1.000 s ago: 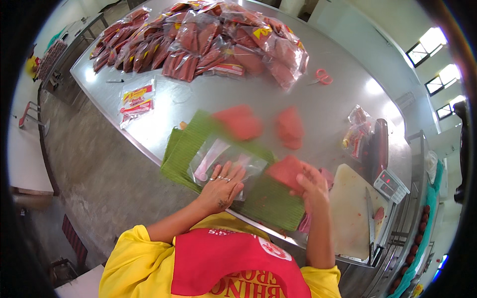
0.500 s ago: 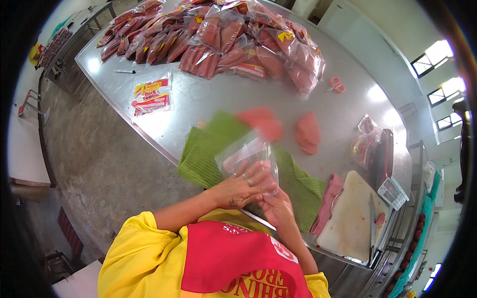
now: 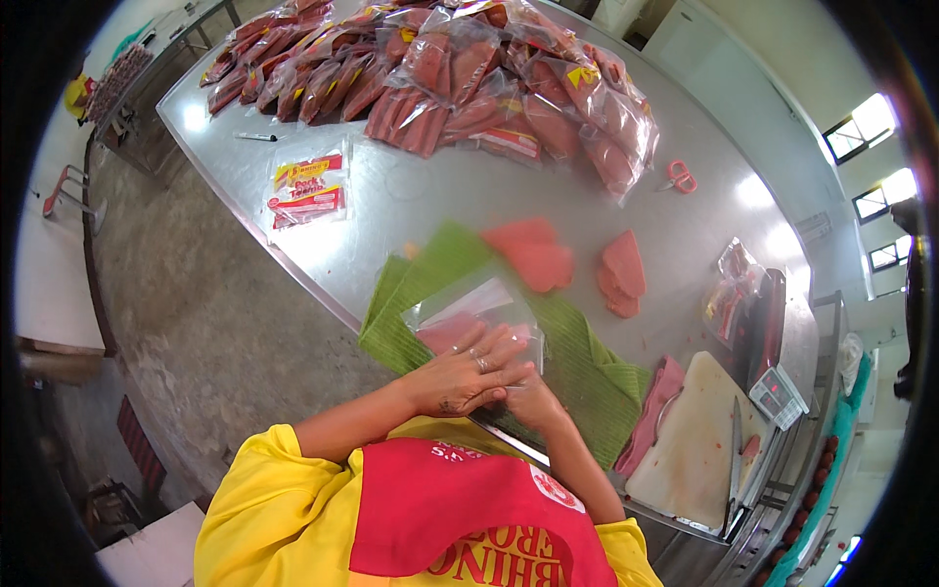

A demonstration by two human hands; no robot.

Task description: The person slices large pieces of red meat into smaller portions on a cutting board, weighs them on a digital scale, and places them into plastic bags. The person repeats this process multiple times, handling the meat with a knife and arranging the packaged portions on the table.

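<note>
yellow sleeves (image 3: 262, 481) nearest, our l hand (image 3: 465, 377) lay fingers-out on the clear bag (image 3: 479, 298); r hand (image 3: 535, 399) at its near end, partly hidden, cdn't tell if clamped. pink meat (image 3: 443, 334) showed inside, over green cloth (image 3: 592, 377). we were prob. bagging; next move called for seating it deeper. beyond: loose slices (image 3: 622, 274), bagged pile (image 3: 430, 64).

Over the cloth (image 3: 589, 377) is a bag (image 3: 468, 311). Right of the cloth lies a cutting board (image 3: 693, 435) — behind the cloth, piled packs (image 3: 460, 93).
</note>
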